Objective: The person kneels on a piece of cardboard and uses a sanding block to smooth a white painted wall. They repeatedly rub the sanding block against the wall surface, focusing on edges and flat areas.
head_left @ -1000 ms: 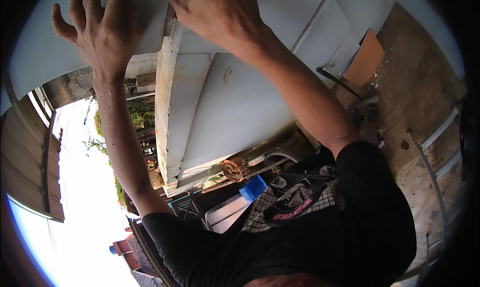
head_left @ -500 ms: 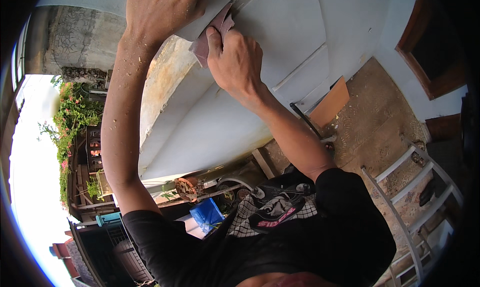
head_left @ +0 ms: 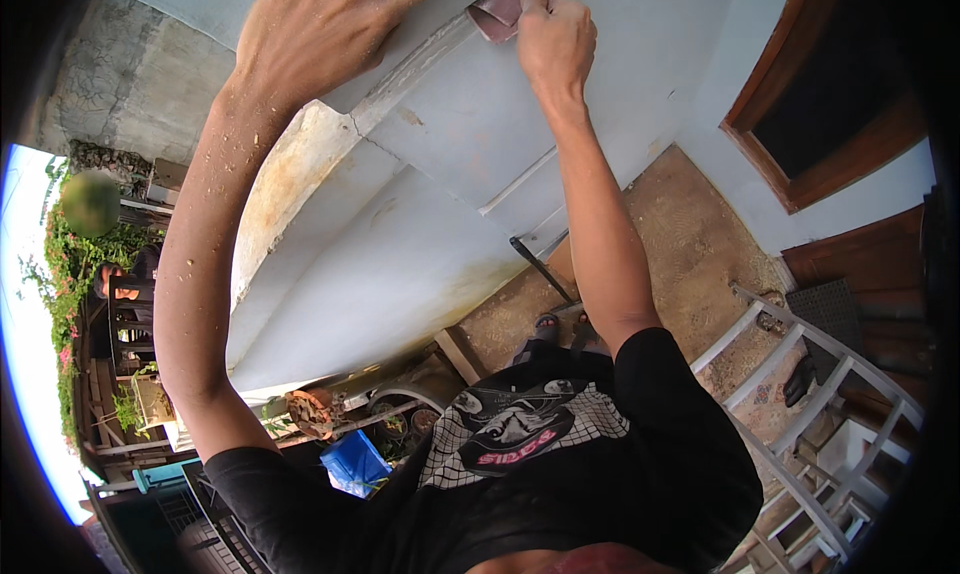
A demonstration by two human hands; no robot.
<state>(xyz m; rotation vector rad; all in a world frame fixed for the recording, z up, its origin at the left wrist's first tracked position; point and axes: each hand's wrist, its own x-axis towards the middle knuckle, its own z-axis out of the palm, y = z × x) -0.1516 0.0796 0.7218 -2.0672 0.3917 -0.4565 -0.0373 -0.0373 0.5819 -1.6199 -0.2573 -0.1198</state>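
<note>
Sandpaper [head_left: 497,12] sits in the right hand [head_left: 558,52], under its thumb.

Looks like a dull maroon-brown piece of sandpaper [head_left: 492,12], bent and a bit crumpled, with a curled left edge. Sits pinched under the thumb of the right hand [head_left: 560,46], right by the rough ridge on a pale grey-blue wall [head_left: 450,109]. Wall-wise, shows a thin dark crack, a small brown smudge and yellowish stains down the worn edge.
</note>
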